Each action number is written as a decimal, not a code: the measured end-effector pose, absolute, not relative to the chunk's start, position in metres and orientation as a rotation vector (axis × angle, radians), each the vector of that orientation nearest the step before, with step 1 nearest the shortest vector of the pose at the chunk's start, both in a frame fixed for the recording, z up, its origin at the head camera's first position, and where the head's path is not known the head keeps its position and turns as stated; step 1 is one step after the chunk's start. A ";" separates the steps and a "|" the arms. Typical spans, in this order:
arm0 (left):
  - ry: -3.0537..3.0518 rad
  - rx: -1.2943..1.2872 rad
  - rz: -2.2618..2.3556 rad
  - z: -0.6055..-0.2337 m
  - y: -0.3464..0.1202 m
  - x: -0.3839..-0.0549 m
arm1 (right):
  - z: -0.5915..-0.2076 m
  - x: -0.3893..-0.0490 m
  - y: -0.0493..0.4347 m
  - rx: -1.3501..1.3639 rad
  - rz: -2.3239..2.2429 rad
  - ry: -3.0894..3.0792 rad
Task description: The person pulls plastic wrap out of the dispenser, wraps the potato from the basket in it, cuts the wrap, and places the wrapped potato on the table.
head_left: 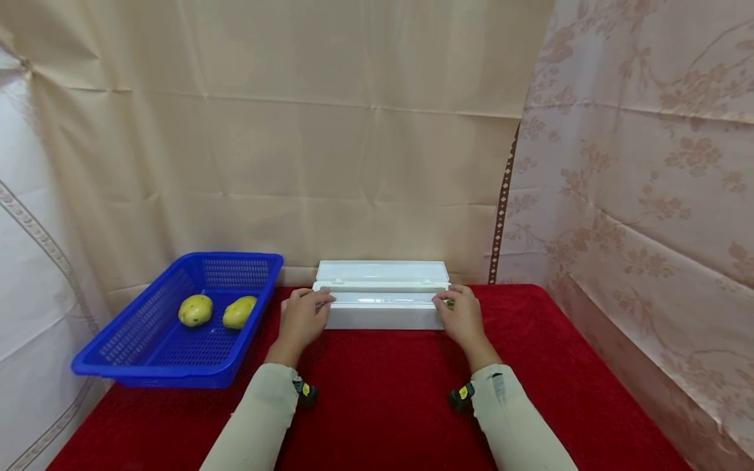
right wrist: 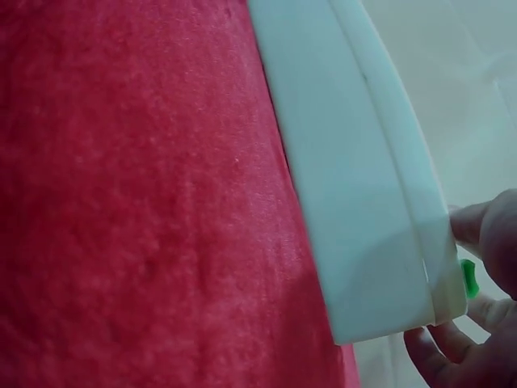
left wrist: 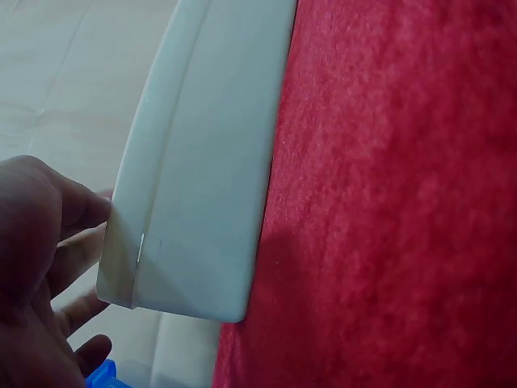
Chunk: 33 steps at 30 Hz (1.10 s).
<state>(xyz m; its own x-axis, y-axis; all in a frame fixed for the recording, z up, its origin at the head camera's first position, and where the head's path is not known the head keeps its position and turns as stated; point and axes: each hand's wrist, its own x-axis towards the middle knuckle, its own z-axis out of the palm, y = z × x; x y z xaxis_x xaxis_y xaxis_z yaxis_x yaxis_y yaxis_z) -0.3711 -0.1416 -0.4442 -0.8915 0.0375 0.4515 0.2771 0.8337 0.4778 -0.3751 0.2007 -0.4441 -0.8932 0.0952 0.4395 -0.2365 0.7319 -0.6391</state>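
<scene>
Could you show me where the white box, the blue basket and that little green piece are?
White box (head_left: 384,318): head view, middle of its front wall.
Blue basket (head_left: 161,372): head view, on its near rim.
Green piece (right wrist: 469,279): right wrist view, middle of its visible part.

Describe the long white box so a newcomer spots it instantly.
On the red cloth, go to the far edge, right of the blue basket. Between the left hand and right hand sits the long white box; unlike the basket, it is solid-walled, with its lid open.
</scene>
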 end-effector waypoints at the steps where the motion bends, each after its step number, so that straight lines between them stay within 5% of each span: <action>1: -2.575 -0.231 -0.766 -0.444 -0.141 -0.372 | -0.445 -0.375 0.200 0.105 0.994 -2.478; 33: -2.778 -0.285 -0.601 -0.414 -0.141 -0.400 | -0.429 -0.401 0.198 0.113 0.873 -2.475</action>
